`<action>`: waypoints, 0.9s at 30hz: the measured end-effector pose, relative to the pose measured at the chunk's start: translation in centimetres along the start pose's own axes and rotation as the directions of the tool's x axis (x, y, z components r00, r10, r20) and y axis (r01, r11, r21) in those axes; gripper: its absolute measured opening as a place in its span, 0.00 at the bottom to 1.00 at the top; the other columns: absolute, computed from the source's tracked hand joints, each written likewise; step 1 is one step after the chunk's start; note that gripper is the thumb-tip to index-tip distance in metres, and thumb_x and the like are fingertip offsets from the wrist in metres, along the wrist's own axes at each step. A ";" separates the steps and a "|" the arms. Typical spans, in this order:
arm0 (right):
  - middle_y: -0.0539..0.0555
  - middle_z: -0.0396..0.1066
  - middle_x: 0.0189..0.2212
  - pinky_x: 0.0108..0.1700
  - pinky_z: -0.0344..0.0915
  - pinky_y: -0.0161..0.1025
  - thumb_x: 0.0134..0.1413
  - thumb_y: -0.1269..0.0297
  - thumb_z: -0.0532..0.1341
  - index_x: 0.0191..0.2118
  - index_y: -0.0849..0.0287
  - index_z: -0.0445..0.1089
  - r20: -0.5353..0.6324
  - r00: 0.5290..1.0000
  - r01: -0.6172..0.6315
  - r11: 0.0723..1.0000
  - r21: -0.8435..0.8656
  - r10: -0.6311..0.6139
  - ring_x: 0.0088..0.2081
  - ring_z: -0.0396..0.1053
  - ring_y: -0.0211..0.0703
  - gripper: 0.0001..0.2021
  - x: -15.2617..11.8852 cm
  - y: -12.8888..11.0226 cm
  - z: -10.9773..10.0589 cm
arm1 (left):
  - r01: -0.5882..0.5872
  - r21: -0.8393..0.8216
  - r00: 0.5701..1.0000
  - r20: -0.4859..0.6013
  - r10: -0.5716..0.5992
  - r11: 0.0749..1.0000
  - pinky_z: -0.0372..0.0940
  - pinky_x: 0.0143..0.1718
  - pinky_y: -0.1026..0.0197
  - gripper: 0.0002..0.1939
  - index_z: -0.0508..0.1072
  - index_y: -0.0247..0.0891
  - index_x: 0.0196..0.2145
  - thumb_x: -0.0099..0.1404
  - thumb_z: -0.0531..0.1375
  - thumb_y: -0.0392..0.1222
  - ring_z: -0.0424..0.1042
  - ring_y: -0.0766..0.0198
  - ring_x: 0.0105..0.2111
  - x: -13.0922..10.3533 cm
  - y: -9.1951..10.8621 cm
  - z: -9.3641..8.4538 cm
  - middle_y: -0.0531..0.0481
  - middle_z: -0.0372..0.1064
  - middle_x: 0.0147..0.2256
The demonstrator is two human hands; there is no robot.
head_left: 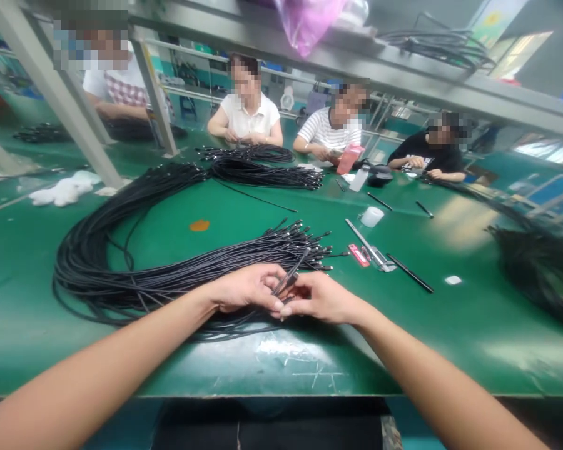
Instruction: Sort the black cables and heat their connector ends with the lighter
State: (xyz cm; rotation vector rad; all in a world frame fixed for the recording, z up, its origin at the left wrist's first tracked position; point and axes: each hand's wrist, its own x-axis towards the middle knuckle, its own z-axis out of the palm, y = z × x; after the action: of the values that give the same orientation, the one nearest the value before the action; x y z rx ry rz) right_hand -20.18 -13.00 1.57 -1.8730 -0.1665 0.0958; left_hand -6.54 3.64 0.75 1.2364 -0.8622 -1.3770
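Observation:
My left hand (253, 289) and my right hand (319, 297) meet near the front of the green table (234, 215). Both are closed around a black cable (288, 278) whose connector end sticks up between the fingers. The fingertips of the two hands almost touch. Just behind and to the left lies a large bundle of black cables (169, 275), curved in a U shape, with metal connector ends gathered beyond my hands. Part of the held cable is hidden by the fingers.
Right of the bundle lie a caliper (370, 245), a red tool (358, 255), a black pen (410, 273) and a white roll (372, 217). More black cables (267, 173) lie farther back. Several people sit across the table. A metal frame post (70, 94) stands left.

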 end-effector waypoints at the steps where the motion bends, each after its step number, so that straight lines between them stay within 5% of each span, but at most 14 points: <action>1: 0.51 0.77 0.33 0.38 0.67 0.37 0.52 0.58 0.69 0.39 0.58 0.77 -0.024 1.000 0.016 1.000 0.019 -0.016 0.33 0.71 0.39 0.12 0.2 0.0 -0.1 | 0.005 0.007 1.000 -0.014 -0.005 1.000 0.72 0.35 0.59 0.22 0.69 0.35 0.42 0.52 0.72 0.38 0.76 0.62 0.31 -0.1 0.3 0.0 0.49 0.74 0.33; 8: 0.47 0.70 0.22 0.26 0.63 0.33 0.48 0.58 0.70 0.35 0.60 0.73 -0.407 0.913 0.094 0.979 0.180 -0.013 0.23 0.66 0.35 0.12 0.9 2.3 0.4 | -0.031 -0.018 0.982 -0.189 0.027 0.999 0.73 0.33 0.62 0.20 0.69 0.33 0.40 0.53 0.72 0.37 0.76 0.63 0.32 -0.9 1.0 -0.7 0.49 0.71 0.34; 19: 0.48 0.70 0.23 0.24 0.63 0.32 0.52 0.55 0.68 0.32 0.61 0.72 -0.471 0.882 0.112 0.958 0.263 0.027 0.21 0.67 0.33 0.13 0.9 2.8 -0.3 | -0.049 -0.031 0.958 -0.286 0.038 0.998 0.70 0.24 0.66 0.19 0.68 0.34 0.39 0.54 0.72 0.39 0.74 0.65 0.26 -0.6 1.1 -0.1 0.51 0.69 0.30; 27: 0.48 0.69 0.21 0.23 0.59 0.30 0.55 0.50 0.64 0.28 0.60 0.68 -0.428 0.898 0.024 0.959 0.283 0.104 0.20 0.64 0.32 0.17 1.0 2.5 -0.2 | 0.002 -0.064 0.968 -0.248 -0.018 0.998 0.72 0.25 0.64 0.18 0.66 0.35 0.43 0.60 0.69 0.41 0.74 0.65 0.26 -0.5 1.3 -0.2 0.51 0.68 0.32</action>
State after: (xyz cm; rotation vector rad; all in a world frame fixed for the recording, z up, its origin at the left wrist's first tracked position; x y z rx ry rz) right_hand -18.99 -13.79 -0.74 -1.5662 0.1923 -0.2654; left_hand -6.07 3.85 2.09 1.3326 -0.6333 -1.2158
